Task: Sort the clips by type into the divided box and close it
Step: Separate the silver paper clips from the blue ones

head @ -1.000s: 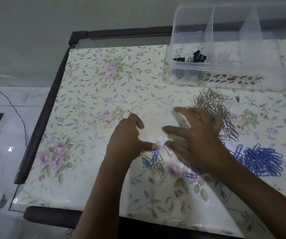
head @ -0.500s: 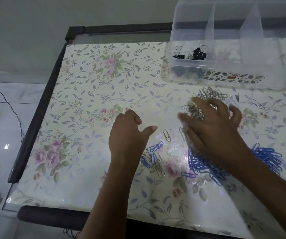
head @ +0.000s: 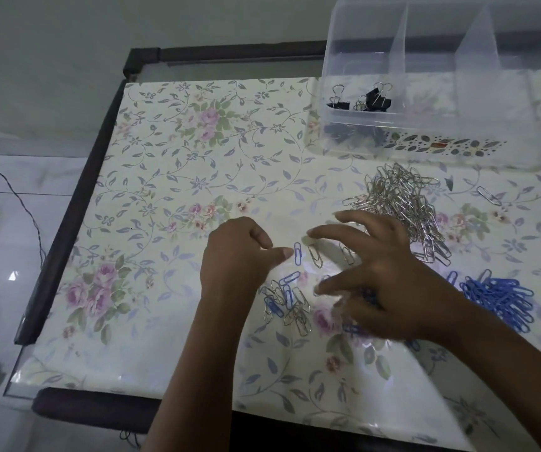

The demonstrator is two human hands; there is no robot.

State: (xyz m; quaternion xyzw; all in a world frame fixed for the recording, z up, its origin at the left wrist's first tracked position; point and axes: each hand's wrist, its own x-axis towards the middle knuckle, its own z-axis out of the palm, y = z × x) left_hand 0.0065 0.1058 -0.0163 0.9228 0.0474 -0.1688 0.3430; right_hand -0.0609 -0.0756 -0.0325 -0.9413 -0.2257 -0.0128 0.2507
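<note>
Blue and silver clips (head: 287, 301) lie mixed beside the right hand (head: 383, 288), its grip wide; a careless sweep may push them into the silver pile (head: 403, 197).

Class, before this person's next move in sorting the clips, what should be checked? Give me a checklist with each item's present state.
1. Divided box open: ok.
2. Binder clips together in its left compartment: ok.
3. Middle compartment free for paper clips: ok.
4. Silver pile and blue pile apart: ok.
5. All clips sorted: not ok; a mixed cluster lies between the left hand and right hand.
6. Left hand empty: cannot tell; its fingers are curled.
</note>
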